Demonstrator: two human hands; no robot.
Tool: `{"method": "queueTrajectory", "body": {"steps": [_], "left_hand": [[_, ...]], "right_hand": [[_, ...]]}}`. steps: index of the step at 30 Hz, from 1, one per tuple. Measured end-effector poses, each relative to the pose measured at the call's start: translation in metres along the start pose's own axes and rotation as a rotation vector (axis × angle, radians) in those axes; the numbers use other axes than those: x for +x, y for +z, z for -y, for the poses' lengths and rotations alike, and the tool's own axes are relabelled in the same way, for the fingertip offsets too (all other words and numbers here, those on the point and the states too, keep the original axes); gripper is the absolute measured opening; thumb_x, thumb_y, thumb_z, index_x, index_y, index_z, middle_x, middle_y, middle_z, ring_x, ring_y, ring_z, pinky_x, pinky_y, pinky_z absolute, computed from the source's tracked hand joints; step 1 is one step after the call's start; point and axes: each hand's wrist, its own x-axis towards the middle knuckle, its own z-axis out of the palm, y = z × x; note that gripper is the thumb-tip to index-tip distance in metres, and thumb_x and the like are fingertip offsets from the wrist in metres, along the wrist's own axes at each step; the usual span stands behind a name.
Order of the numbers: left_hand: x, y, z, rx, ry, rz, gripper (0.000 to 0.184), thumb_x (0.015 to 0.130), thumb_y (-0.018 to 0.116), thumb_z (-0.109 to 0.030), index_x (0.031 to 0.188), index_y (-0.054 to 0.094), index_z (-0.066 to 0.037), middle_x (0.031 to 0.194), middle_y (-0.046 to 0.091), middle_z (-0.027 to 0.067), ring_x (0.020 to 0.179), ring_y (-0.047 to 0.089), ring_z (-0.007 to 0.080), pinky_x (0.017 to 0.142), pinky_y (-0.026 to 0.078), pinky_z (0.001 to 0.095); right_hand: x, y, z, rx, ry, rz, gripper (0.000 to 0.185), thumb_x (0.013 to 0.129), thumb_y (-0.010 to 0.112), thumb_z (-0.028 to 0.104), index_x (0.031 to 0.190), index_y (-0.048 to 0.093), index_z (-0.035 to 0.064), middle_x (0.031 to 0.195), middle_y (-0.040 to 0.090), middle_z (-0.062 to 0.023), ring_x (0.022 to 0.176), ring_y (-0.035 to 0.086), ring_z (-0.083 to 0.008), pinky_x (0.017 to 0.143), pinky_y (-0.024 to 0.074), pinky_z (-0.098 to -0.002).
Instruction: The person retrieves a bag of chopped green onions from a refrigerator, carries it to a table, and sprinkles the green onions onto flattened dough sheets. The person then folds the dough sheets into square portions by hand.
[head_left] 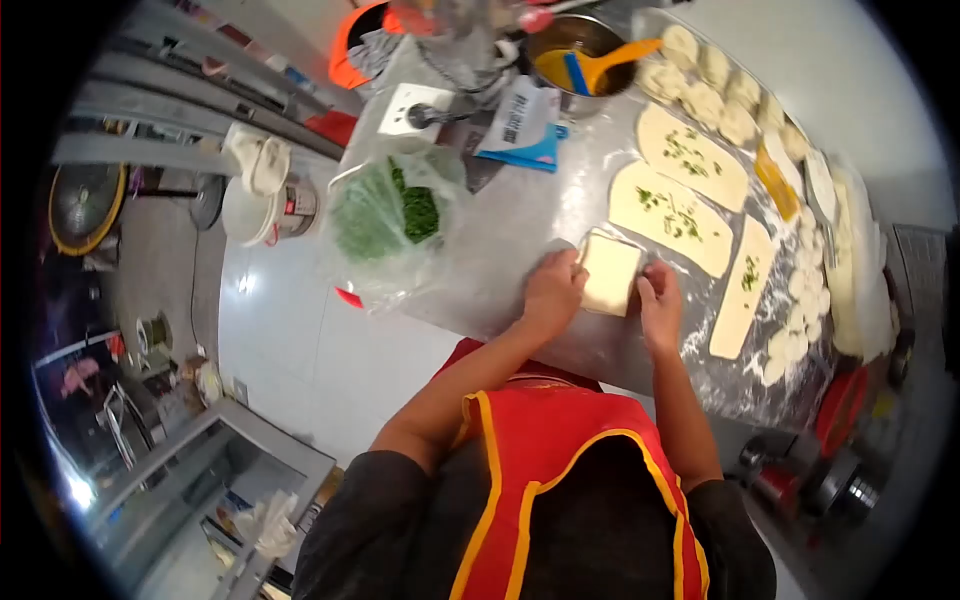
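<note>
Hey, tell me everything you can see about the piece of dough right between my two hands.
The piece of dough is a pale cream, roughly rectangular slab with slightly rounded corners. Its top looks smooth, soft and a little shiny, with no green bits showing on it. It lies flat on the metal-looking table, near your edge, its longer sides running away from you. Your left hand touches its left side; your right hand is at its right side, though contact there is hard to tell.

Table (pixel 500 225): metal, glossy | bag (pixel 352 222): plastic, crinkled | bowl (pixel 588 36): metal, shiny | dough block (pixel 611 274): smooth | apron (pixel 565 412): cloth, matt
</note>
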Motion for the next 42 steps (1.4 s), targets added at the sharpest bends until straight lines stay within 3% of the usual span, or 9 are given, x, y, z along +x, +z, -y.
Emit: {"method": "queueTrajectory", "body": {"steps": [9, 11, 14, 17, 24, 29, 33, 37, 42], "left_hand": [[0.017, 0.005, -0.013, -0.060, -0.278, 0.236, 0.031, 0.079, 0.065, -0.026, 0.097, 0.054, -0.003, 0.097, 0.060, 0.0148, 0.087, 0.060, 0.0341, 0.074, 0.047, 0.0441], [0.020, 0.009, -0.011, -0.084, -0.274, 0.277, 0.026, 0.079, 0.063, -0.022, 0.093, 0.054, -0.003, 0.098, 0.060, 0.0161, 0.087, 0.060, 0.0337, 0.074, 0.046, 0.0435], [0.004, 0.018, 0.002, -0.006, 0.147, 0.095, 0.025, 0.081, 0.062, -0.019, 0.093, 0.049, -0.002, 0.096, 0.058, 0.0171, 0.085, 0.059, 0.0315, 0.075, 0.045, 0.0408], [-0.007, 0.006, -0.008, -0.352, 0.055, 0.200, 0.029, 0.084, 0.062, -0.020, 0.097, 0.043, -0.002, 0.091, 0.055, 0.0169, 0.082, 0.056, 0.0293, 0.075, 0.045, 0.0388], [0.004, 0.017, -0.002, -0.472, 0.019, 0.235, 0.031, 0.088, 0.059, -0.023, 0.104, 0.040, -0.003, 0.093, 0.056, 0.0192, 0.083, 0.058, 0.0303, 0.075, 0.045, 0.0395], [-0.014, 0.039, -0.011, -0.302, 0.044, 0.410, 0.035, 0.086, 0.060, -0.026, 0.107, 0.042, -0.004, 0.096, 0.059, 0.0247, 0.090, 0.058, 0.0423, 0.078, 0.045, 0.0445], [-0.020, 0.038, 0.015, -0.155, 0.076, 0.351, 0.037, 0.084, 0.058, -0.030, 0.108, 0.043, -0.007, 0.097, 0.059, 0.0241, 0.093, 0.057, 0.0428, 0.078, 0.044, 0.0480], [0.007, -0.023, 0.003, 0.013, -0.122, 0.334, 0.038, 0.082, 0.058, -0.033, 0.108, 0.045, -0.008, 0.099, 0.061, 0.0227, 0.094, 0.058, 0.0416, 0.079, 0.045, 0.0476], [0.023, -0.044, 0.026, -0.004, -0.077, 0.297, 0.043, 0.082, 0.061, -0.035, 0.108, 0.045, -0.005, 0.100, 0.061, 0.0220, 0.093, 0.058, 0.0414, 0.079, 0.045, 0.0462]], "right_hand": [[0.010, 0.005, 0.034, 0.312, 0.542, 0.224, 0.027, 0.080, 0.068, 0.009, 0.101, 0.056, -0.0029, 0.087, 0.061, -0.0091, 0.077, 0.058, -0.0136, 0.068, 0.0469, -0.0257], [0.006, 0.007, 0.034, 0.339, 0.458, 0.251, 0.025, 0.081, 0.067, 0.008, 0.101, 0.054, -0.0011, 0.088, 0.061, -0.0083, 0.077, 0.056, -0.0125, 0.067, 0.0461, -0.0251], [-0.009, 0.012, 0.020, 0.270, 0.232, 0.246, 0.023, 0.083, 0.064, 0.007, 0.100, 0.050, 0.0015, 0.088, 0.059, -0.0063, 0.077, 0.054, -0.0104, 0.067, 0.0447, -0.0243], [-0.016, 0.010, 0.023, 0.265, 0.117, 0.281, 0.021, 0.087, 0.059, 0.007, 0.102, 0.045, 0.0042, 0.085, 0.056, -0.0036, 0.075, 0.050, -0.0076, 0.064, 0.0418, -0.0226], [-0.013, 0.001, 0.032, 0.277, 0.206, 0.241, 0.021, 0.089, 0.057, 0.008, 0.106, 0.045, 0.0041, 0.086, 0.057, -0.0044, 0.071, 0.050, -0.0082, 0.058, 0.0412, -0.0225], [-0.054, -0.016, 0.000, 0.335, 0.401, 0.045, 0.030, 0.088, 0.060, 0.014, 0.112, 0.047, 0.0042, 0.087, 0.058, -0.0032, 0.070, 0.054, -0.0091, 0.055, 0.0447, -0.0242], [-0.073, 0.005, -0.024, 0.306, 0.235, 0.089, 0.034, 0.085, 0.061, 0.012, 0.115, 0.052, -0.0011, 0.101, 0.060, -0.0073, 0.088, 0.058, -0.0146, 0.075, 0.0482, -0.0283], [-0.046, 0.014, -0.003, 0.330, 0.334, 0.265, 0.026, 0.084, 0.062, 0.010, 0.108, 0.058, 0.0019, 0.094, 0.063, -0.0064, 0.084, 0.058, -0.0125, 0.072, 0.0465, -0.0263], [0.037, -0.071, -0.035, -0.253, -0.016, -0.447, 0.026, 0.081, 0.058, 0.012, 0.105, 0.060, 0.0009, 0.093, 0.066, -0.0151, 0.085, 0.063, -0.0269, 0.077, 0.0489, -0.0353]]}}
